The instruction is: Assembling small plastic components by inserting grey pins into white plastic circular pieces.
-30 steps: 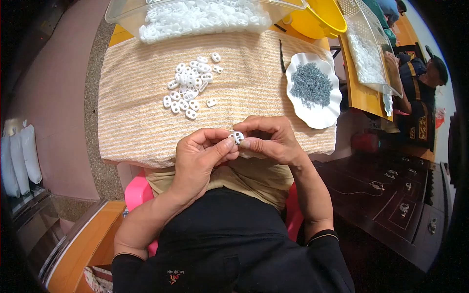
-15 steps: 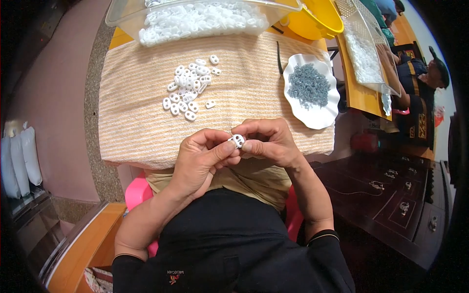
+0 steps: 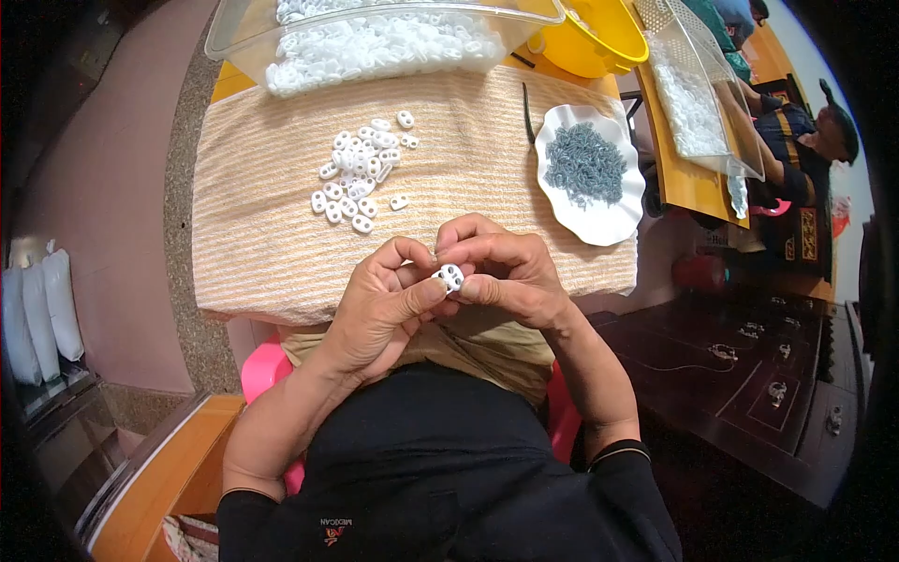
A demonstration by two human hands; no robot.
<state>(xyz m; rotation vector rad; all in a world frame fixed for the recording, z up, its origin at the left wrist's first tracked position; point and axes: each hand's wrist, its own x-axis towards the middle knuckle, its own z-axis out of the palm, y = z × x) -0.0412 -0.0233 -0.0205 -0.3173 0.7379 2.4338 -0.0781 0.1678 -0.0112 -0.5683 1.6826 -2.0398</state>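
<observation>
Though small, white piece (image 3: 452, 274) between left grip (image 3: 367, 309) and right grip (image 3: 523, 283).

left forearm (image 3: 295, 393) and right forearm (image 3: 604, 379) were angled in toward each other, left hand (image 3: 375, 295) and right hand (image 3: 515, 276) were basically up close in the middle, thumbs (image 3: 421, 298) pretty much pointed at each other, fingers (image 3: 487, 246) were curled, both in a kinda pinchy grip

held white part (image 3: 453, 275): partly covered | clear bin (image 3: 245, 60): cut by top edge
</observation>
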